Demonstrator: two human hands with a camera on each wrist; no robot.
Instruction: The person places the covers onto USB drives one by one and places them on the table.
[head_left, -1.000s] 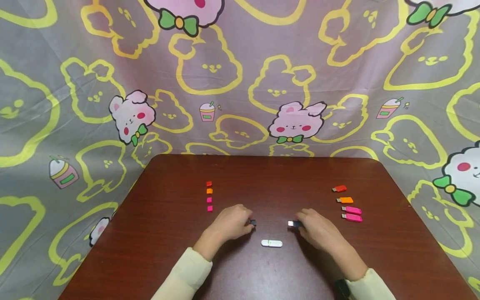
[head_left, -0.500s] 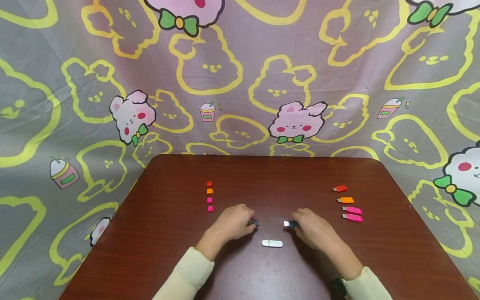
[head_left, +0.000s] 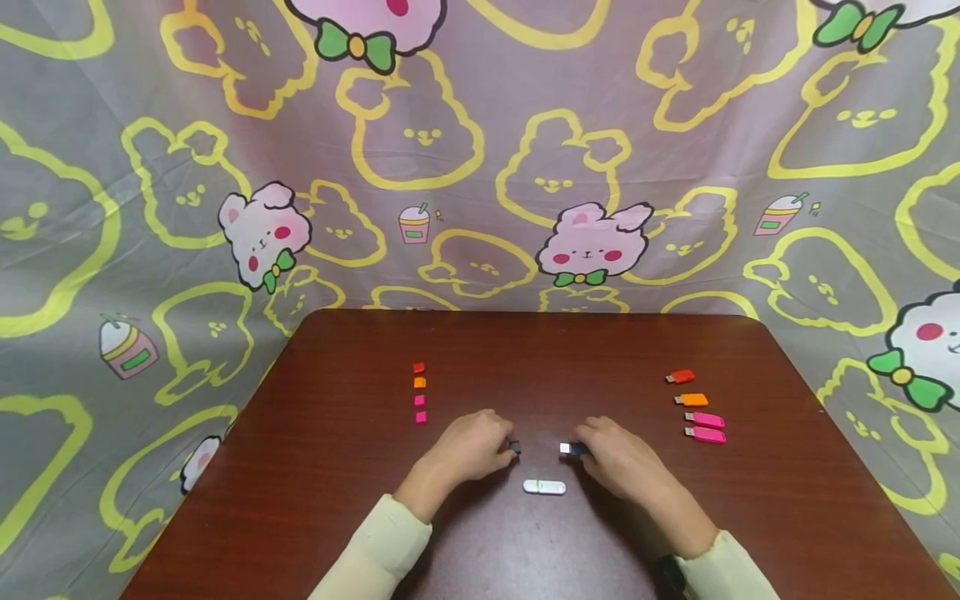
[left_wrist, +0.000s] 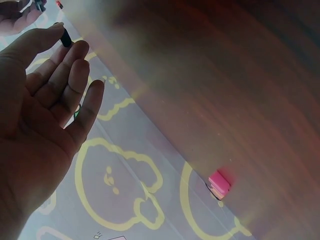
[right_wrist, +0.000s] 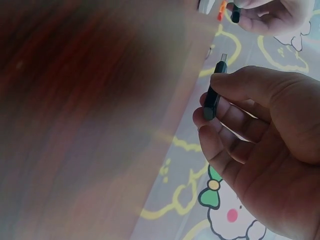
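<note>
In the head view my left hand [head_left: 471, 446] pinches a small black USB cap [head_left: 514, 447] between thumb and fingertips; the left wrist view shows the cap [left_wrist: 66, 38] at the thumb's tip. Facing it, my right hand [head_left: 618, 454] grips a black USB stick [right_wrist: 215, 92] between thumb and fingers. Its bare metal plug [head_left: 566, 448] points left toward the cap, with a short gap between the two. Just below that gap lies a white USB stick [head_left: 544, 487] with a green band, its cap on.
Left of my hands stands a column of small caps: red [head_left: 418, 367], orange [head_left: 420, 382] and two pink [head_left: 420, 401]. On the right lie uncapped USB sticks: red [head_left: 680, 377], orange [head_left: 692, 400] and two pink [head_left: 705, 420]. A patterned cloth [head_left: 480, 208] hangs behind the brown table [head_left: 315, 467].
My right hand has moved left with the black stick, and my left hand slightly right with the cap, so the gap between plug and cap has narrowed. The other pieces have stayed put.
</note>
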